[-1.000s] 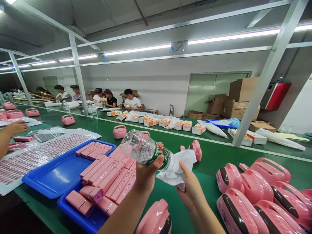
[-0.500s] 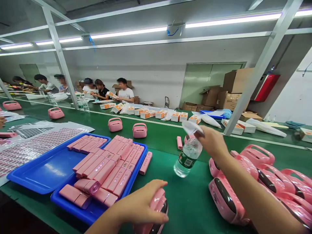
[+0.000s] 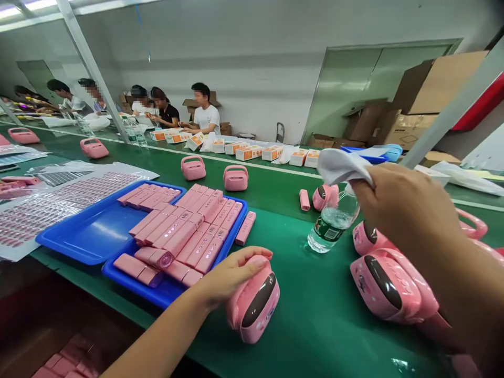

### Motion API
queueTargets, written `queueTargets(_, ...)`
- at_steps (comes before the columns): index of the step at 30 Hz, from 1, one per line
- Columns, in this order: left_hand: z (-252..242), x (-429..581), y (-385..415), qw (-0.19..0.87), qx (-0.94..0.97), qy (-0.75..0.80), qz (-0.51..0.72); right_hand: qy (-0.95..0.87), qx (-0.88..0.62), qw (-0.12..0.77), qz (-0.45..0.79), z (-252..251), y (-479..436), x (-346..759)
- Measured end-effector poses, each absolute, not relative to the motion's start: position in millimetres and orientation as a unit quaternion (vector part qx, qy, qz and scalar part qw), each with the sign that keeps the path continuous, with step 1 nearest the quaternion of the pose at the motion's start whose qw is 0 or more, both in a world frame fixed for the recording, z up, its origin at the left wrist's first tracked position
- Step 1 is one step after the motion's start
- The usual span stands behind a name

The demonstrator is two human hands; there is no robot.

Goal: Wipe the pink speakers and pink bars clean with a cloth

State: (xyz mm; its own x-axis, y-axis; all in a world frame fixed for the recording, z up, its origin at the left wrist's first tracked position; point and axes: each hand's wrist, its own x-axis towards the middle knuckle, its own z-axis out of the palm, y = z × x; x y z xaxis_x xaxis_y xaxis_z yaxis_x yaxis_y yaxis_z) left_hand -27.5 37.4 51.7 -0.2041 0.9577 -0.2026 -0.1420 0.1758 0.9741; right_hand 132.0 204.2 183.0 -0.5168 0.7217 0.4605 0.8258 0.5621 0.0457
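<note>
Grey wall (image 3: 252, 68) and seated co-workers (image 3: 207, 118) fill the far side of the room, with cardboard boxes (image 3: 417, 126) stacked by a green door (image 3: 354, 84). A second ago my left hand (image 3: 236, 268) had the bottle (image 3: 331, 228); now that stands on the green table (image 3: 303, 310), and my left fingers, spread half a second ago, are closed over the top of a glossy pink case (image 3: 255, 315), dark panel facing right. I take that to mean the case is the piece in work, with the bottle set aside. My right hand (image 3: 409, 205) pinches a white cloth (image 3: 342, 165) near the bottle's neck; whether they touch, I cannot tell. On my left, pink bars (image 3: 185, 231) are piled in a blue tray (image 3: 165, 299), beside a sheet of small pink pieces (image 3: 79, 205); more pink cases (image 3: 386, 283) sit on my right.
</note>
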Motion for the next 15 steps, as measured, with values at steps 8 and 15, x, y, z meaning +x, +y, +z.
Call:
queueTargets(8,51.7,-27.3,40.0,0.543,0.343,0.541,0.543,-0.884,-0.407,0.112,0.201,65.5,174.3,132.7)
queueTargets(15,50.0,-24.7,42.0,0.56,0.287,0.512,0.585,-0.84,-0.382,0.25,0.293,18.2,129.2,130.6)
